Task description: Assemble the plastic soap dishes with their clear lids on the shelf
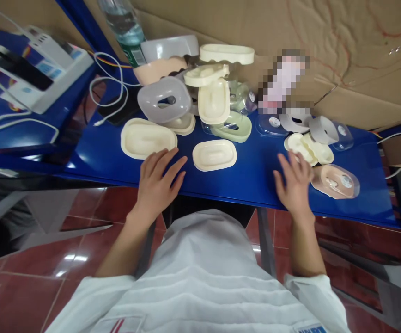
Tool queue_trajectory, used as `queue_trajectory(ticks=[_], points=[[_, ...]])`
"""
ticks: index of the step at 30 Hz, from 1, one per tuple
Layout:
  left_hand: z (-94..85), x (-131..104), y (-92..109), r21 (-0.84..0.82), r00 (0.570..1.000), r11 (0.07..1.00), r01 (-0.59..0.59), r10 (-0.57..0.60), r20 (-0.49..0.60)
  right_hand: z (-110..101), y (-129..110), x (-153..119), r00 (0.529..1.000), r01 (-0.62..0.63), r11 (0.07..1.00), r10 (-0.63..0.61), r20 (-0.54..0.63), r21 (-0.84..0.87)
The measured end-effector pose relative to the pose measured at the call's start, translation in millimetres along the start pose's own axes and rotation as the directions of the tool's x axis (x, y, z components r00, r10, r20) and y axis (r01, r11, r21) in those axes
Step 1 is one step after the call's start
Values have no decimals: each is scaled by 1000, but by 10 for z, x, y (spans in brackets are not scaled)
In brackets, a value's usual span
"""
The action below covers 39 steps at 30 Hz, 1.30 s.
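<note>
While both hands (pixel 159 182) (pixel 294 182) rest fingers spread, bare blue table (pixel 252 180) lies between them.

bottle (pixel 124 23): top cut off | pixelated patch (pixel 283 81): contents unreadable
</note>
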<state>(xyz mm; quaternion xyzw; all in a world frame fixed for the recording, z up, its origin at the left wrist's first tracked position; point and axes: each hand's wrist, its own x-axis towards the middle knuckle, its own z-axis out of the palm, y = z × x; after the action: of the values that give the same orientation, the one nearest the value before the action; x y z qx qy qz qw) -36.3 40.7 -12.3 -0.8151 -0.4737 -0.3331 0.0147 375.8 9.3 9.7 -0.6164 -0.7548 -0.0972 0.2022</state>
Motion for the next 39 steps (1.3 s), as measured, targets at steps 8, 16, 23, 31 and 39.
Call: queue_trajectory(ticks=[8,16,23,31,39], points=[[223,129,155,-151,972,988,-30,64,227,576,-543,1174,956,211,969,-233,179,131],[206,31,254,-219,981,975,-33,74,180,237,-524,743,971,129,923,-191,142,363],[230,16,250,-267,989,963,-32,69,132,92,-862,355,924,275,852,-362,123,445],[207,7,219,-230,982,966,-120,149,112,201,-933,233,853,463,837,-510,111,292],[192,-72,197,-281,976,952,-121,166,142,242,-862,310,819,495,795,-562,118,352]])
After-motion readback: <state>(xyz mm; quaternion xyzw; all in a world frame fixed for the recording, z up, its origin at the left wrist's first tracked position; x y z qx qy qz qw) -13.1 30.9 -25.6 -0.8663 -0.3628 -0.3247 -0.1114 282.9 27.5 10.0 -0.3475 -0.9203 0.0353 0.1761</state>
